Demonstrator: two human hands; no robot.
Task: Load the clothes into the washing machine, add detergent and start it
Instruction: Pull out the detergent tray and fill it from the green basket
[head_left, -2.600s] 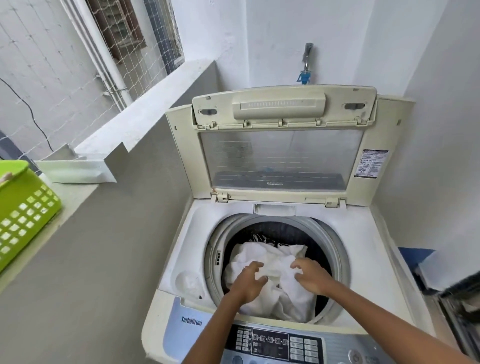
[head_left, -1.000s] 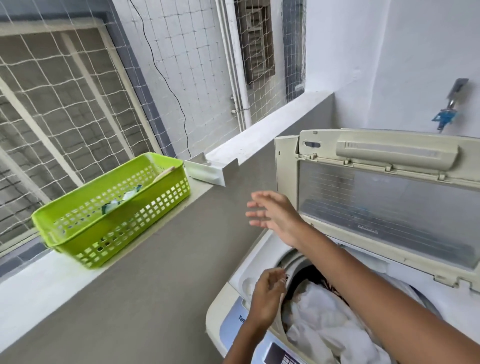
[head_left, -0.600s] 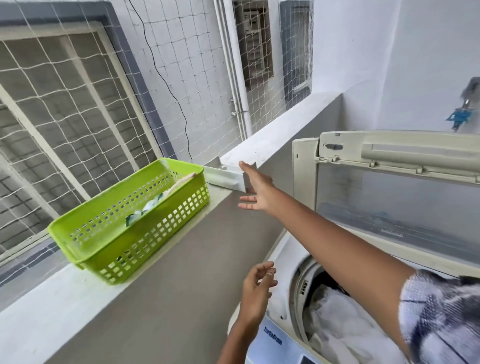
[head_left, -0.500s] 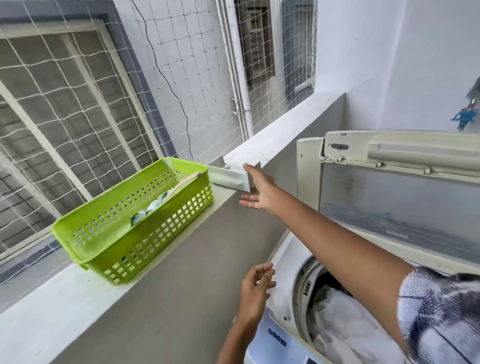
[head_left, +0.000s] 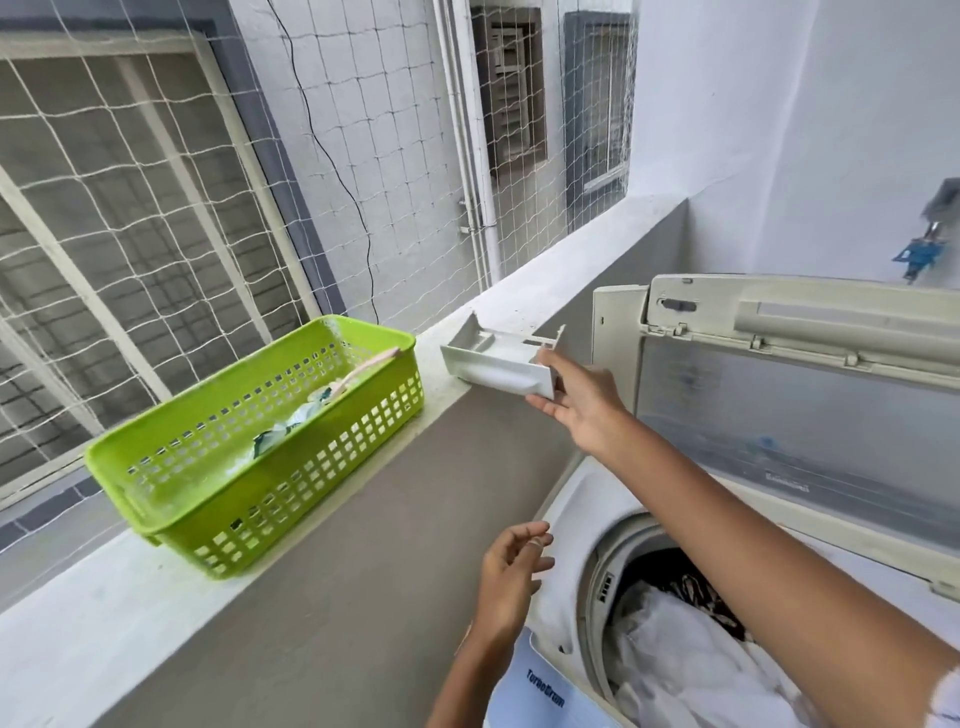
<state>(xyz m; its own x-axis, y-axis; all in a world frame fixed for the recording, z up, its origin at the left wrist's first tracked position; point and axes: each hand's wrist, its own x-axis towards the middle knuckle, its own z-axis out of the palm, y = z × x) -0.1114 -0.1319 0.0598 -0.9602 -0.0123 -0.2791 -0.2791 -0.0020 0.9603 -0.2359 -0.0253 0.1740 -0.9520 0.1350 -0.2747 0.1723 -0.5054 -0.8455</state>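
While reaching to about 11 o'clock, right hand (head_left: 582, 410) gripping the white tray (head_left: 498, 358), fingers clamped on its near end, over the ledge (head_left: 540, 296) by the green basket (head_left: 249, 447). Left hand (head_left: 511, 582) hovering, fingers loosely apart, holding nothing. Clothes (head_left: 685, 670) sitting in the washer (head_left: 571, 514) at 5 o'clock, lid (head_left: 800, 374) up.

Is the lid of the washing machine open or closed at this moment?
Open. The lid stands raised behind the drum opening, and white clothes show inside the drum.

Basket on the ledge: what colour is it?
Bright lime green, with a grid of small square holes in its sides; the basket shows clearly in the head view.
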